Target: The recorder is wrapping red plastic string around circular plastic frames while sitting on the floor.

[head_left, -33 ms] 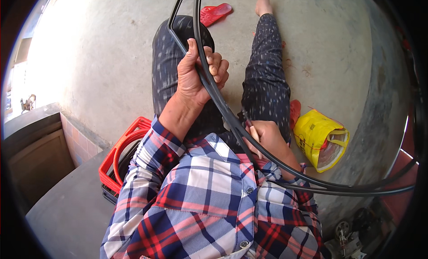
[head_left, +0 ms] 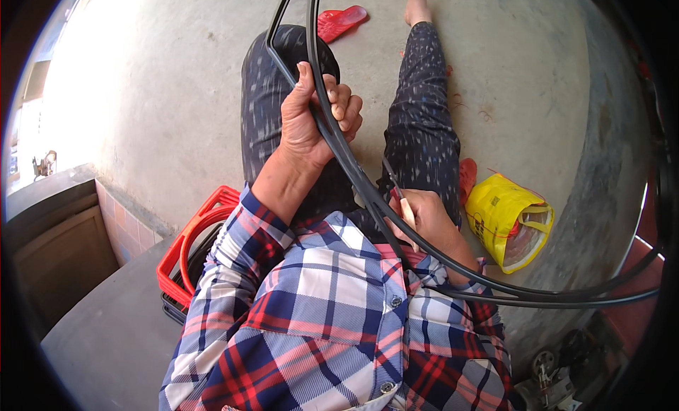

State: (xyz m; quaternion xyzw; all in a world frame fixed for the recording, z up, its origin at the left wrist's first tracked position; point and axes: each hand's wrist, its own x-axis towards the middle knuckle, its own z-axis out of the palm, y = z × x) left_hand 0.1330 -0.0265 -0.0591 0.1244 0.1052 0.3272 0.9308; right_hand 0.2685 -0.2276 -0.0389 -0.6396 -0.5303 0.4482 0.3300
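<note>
Several long black strips (head_left: 353,176), rubber or plastic by their look, cross in front of me and curve away in a wide loop to the right. My left hand (head_left: 315,114) is closed around them over my left knee, thumb pointing up. In my right hand (head_left: 430,220), a slim tool (head_left: 394,179) with a dark narrow blade and a pale handle points up and away. The right fingers wrap its handle, close behind the strips, which partly cover that hand and wrist. Whether the blade touches a strip, I cannot tell.
To my left, a red-orange plastic frame or basket (head_left: 177,248) rests on a grey surface (head_left: 113,340). A yellow bag (head_left: 495,220) lies at the right, beside a red slipper (head_left: 467,178). Another red slipper (head_left: 343,22) is farther off on the concrete floor (head_left: 516,79). Machine parts (head_left: 548,376) stand lower right.
The tool in my right hand has tilted up, and more of its blade shows beside the strips. The left hand stays in place; the loop at the right has shifted slightly.
</note>
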